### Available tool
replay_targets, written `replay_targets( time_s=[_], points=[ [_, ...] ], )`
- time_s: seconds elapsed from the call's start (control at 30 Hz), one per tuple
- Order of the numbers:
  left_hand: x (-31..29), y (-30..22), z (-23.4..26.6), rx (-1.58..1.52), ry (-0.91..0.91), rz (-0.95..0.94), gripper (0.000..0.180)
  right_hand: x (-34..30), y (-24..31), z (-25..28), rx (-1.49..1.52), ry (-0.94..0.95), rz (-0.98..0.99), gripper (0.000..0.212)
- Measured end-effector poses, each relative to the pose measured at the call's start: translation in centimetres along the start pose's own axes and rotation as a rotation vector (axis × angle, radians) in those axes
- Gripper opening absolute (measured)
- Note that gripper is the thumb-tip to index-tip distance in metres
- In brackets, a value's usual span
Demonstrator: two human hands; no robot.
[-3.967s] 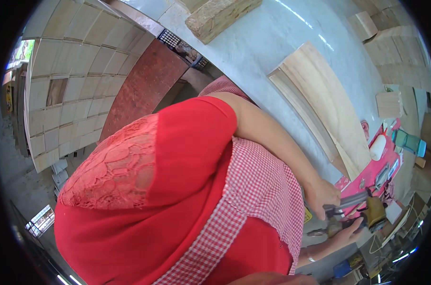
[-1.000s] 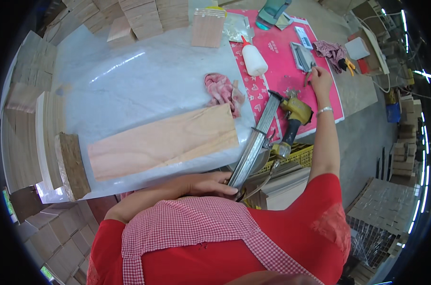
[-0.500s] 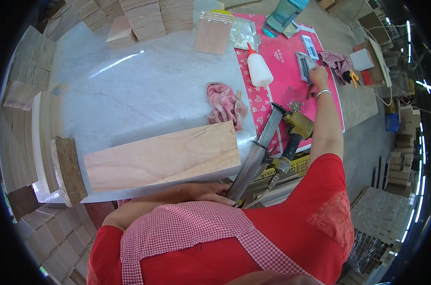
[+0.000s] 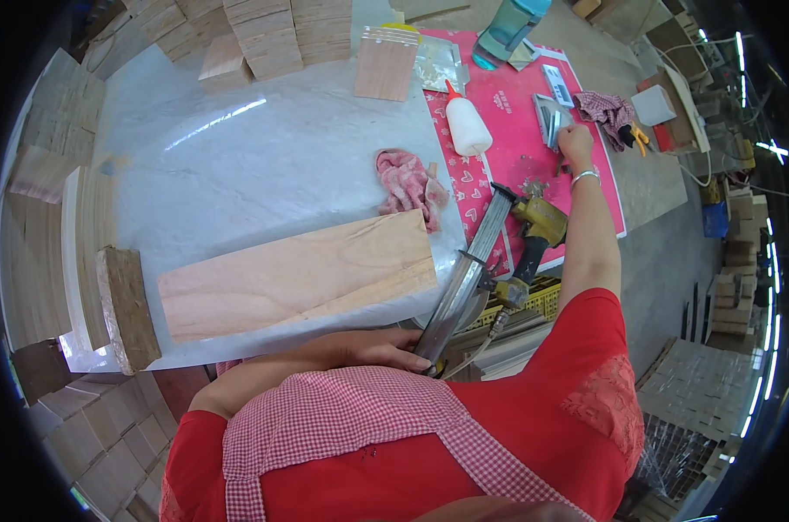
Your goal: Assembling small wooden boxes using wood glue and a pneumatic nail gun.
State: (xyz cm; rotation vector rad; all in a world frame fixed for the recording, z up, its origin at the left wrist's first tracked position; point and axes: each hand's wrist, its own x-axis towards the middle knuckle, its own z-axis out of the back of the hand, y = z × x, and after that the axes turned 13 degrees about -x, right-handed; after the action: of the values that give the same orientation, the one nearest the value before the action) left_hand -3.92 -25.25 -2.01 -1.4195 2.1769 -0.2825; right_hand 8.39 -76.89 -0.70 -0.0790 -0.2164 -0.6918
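Observation:
My left hand is closed around the near end of the long metal magazine of a nail gun. The gun lies slantwise over the table's front edge, its body yellow and its grip black. At the far right my right hand reaches out, fingers closed at the near end of grey metal nail strips; its fingertips are partly hidden. A long pale wooden board rests left of the gun. Just beyond the board is a crumpled pink cloth.
A white glue bottle with a red tip lies on the pink mat. Behind stands a blue water bottle. Stacked wooden blocks line the back and left. A checked cloth is at the right; an air hose hangs below the gun.
My right hand has drawn back slightly from over the nail strips to their near end. My left hand stays on the magazine; the whole view has shifted a little.

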Motion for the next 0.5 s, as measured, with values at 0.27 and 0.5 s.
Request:
replay_targets(
  time_s=[0.27,0.5],
  points=[
    [0.0,0.1,0.0,-0.014,0.016,-0.005,0.062,-0.5,0.9,0.6,0.061,-0.156,0.005,0.026],
    [0.1,-0.3,0.2,0.027,0.021,0.004,0.069,-0.1,0.1,-0.2,-0.065,-0.046,-0.025,0.027]
  ],
)
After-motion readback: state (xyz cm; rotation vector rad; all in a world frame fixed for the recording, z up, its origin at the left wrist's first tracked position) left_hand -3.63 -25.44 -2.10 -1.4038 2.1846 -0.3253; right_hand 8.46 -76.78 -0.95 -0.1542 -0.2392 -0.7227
